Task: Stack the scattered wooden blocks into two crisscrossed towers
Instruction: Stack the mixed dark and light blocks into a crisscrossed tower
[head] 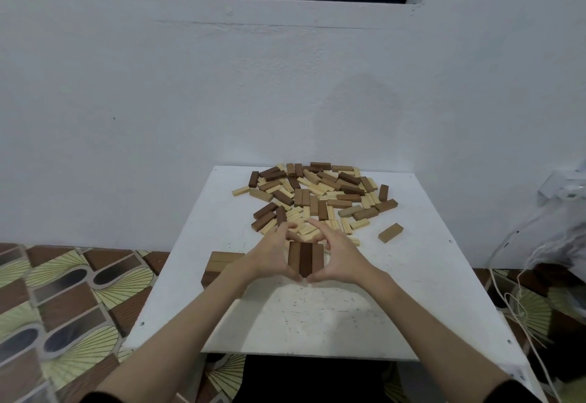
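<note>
While both hands cup the three-block layer at lower centre of the white table, the job, I judge, is squaring it: press evenly from both sides until the long faces sit flush and the ends line up. Left of centre, a second low stack lies at the table's left edge, partly hidden by the forearm; I cannot count its blocks. The left hand and right hand curl round the layer's sides, fingertips on it. Upper centre holds the scattered pile, dozens of pieces, plus one stray block at right.
</note>
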